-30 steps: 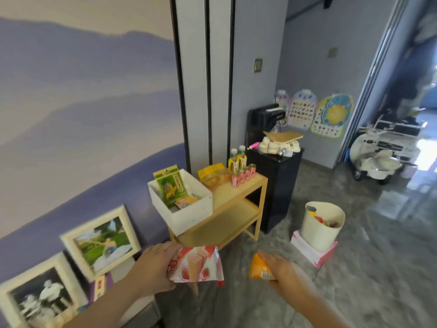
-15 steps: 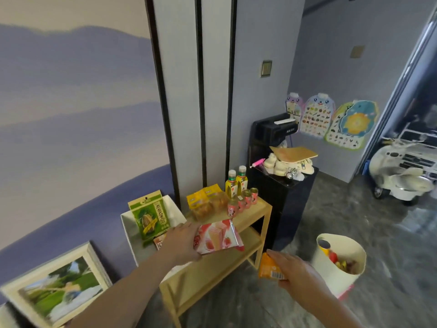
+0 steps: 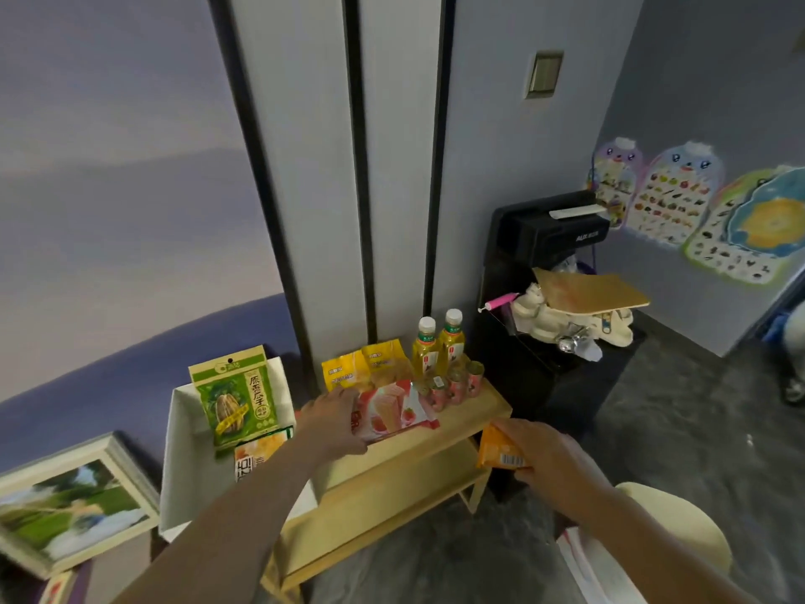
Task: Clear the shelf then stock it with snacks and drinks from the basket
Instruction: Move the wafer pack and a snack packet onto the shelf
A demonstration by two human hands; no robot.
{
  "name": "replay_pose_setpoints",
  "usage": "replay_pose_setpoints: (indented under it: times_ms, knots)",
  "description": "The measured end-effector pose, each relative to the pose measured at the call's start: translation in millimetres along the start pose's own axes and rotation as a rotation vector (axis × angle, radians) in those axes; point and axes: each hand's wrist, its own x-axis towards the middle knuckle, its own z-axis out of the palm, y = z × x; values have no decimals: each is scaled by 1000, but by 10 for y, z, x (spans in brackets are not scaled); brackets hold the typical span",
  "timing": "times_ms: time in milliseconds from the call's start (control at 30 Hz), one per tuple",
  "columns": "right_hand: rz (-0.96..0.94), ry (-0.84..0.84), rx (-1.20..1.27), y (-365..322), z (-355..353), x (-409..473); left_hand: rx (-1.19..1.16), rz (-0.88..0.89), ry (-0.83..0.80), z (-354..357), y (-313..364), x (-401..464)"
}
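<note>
The room came first: grey stone-look floor (image 3: 679,433), a lavender wall (image 3: 109,189) and a black cabinet (image 3: 540,385) just right of the wooden shelf (image 3: 470,411). Within the last second you had closed on that shelf, and your left hand (image 3: 331,418) had carried the pink wafer packet (image 3: 392,411) from mid-air down to the top board, fingers clamped on its left edge. It sat in front of the yellow snack bags (image 3: 363,370), beside the two tea bottles (image 3: 438,346) and small pink cans (image 3: 453,385). Stocking looked well under way, with this packet about to be released. The lower board (image 3: 392,494) was bare. Your right hand (image 3: 540,455) gripped an orange packet (image 3: 496,453) near the shelf's right end. A white box (image 3: 183,451) on the left held a green seed bag (image 3: 235,396); the cream basket (image 3: 688,529) was partly hidden behind your right arm.
</note>
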Motion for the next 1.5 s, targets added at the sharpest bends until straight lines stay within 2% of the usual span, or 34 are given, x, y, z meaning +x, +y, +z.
replay_pose_setpoints:
  times_ms: [233,600,900,1233,1500]
  knots:
    - [-55,-70,3,402,66,483,-21,-102,-59,291,-2,497]
    - [-17,-131,49,974,429,1380,50,-172,-159,979,-238,1158]
    - [-70,-141,61,1055,747,2030,-12,-181,-146,1323,-568,1455]
    - [-140,-79,-3,1337,1483,2781,7,-132,-86,1732,-718,1393]
    - [-136,-145,-40,1402,1747,2995,-78,-89,5,1943,-731,1297]
